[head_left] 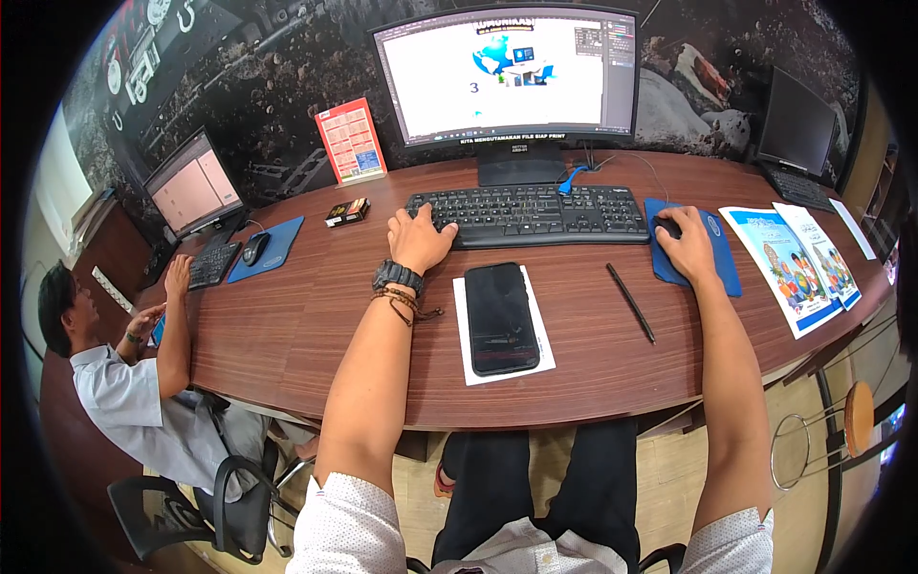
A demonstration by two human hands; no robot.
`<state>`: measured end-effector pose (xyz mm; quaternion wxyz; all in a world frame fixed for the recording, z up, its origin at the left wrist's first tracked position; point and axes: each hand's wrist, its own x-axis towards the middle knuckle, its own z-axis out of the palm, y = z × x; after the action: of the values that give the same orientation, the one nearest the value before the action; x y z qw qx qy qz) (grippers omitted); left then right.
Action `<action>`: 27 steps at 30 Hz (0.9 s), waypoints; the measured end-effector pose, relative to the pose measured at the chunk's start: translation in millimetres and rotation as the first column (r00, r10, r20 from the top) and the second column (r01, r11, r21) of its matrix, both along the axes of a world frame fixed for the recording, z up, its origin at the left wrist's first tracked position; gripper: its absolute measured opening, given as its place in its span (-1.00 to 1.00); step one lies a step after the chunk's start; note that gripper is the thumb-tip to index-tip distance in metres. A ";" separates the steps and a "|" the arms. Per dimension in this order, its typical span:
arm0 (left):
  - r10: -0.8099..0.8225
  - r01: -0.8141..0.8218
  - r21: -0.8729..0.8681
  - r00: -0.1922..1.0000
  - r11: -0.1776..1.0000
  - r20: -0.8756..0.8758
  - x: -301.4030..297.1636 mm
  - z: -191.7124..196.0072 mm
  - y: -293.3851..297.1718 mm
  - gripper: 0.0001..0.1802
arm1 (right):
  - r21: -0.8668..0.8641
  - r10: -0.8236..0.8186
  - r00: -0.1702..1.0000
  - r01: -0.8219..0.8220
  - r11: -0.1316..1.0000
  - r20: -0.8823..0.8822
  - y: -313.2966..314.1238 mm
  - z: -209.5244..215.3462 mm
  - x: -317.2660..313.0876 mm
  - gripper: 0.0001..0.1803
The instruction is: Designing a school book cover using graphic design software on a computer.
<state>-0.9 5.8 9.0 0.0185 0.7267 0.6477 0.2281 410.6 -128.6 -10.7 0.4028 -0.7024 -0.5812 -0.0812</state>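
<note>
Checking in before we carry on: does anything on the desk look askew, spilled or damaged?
Nothing spilled or damaged. The black pen lies loose and slanted between the phone and the blue mouse pad. The left hand rests on the keyboard, the right hand on the mouse.

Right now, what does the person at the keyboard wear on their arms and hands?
Both forearms are bare, with short white sleeves finely dotted, showing at the lower edge. The left hand has a dark, chunky wristwatch on its wrist, with thin brown corded bracelets just below it. The right hand and wrist carry nothing visible.
</note>
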 end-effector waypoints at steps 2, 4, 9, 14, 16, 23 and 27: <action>-0.001 0.001 -0.009 1.000 1.000 0.003 0.5 1.0 -1.0 -0.23 | 0.003 0.001 1.000 -0.001 1.000 0.000 0.2 -0.3 0.5 -0.65; -0.002 0.002 -0.007 1.000 1.000 0.003 0.0 0.7 -0.6 -0.23 | -0.002 0.001 1.000 -0.001 1.000 0.000 0.7 -0.3 0.6 -0.65; -0.005 0.005 -0.010 1.000 1.000 0.006 0.2 0.3 -0.7 -0.23 | 0.005 0.005 1.000 -0.006 1.000 0.005 0.9 -0.7 1.1 -0.64; -0.004 0.004 -0.004 1.000 1.000 0.005 -0.1 0.3 -0.4 -0.22 | 0.005 0.001 1.000 -0.001 1.000 0.007 1.0 -1.3 1.2 -0.64; -0.004 0.004 -0.005 1.000 1.000 0.007 -0.1 0.0 -0.1 -0.22 | 0.010 0.004 1.000 -0.004 1.000 0.006 1.4 -1.9 1.8 -0.64; -0.008 0.008 -0.005 1.000 1.000 0.003 0.2 0.6 -1.2 -0.24 | -0.008 -0.001 1.000 0.001 1.000 0.006 0.6 -0.2 0.7 -0.65; -0.008 0.008 -0.013 1.000 1.000 0.003 0.3 1.1 -1.4 -0.24 | -0.015 -0.006 1.000 0.006 1.000 0.002 0.1 0.0 0.1 -0.65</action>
<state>-0.5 4.4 10.1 0.0252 0.7289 0.6462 0.2247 410.7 -128.5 -10.8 0.3968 -0.7069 -0.5802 -0.0790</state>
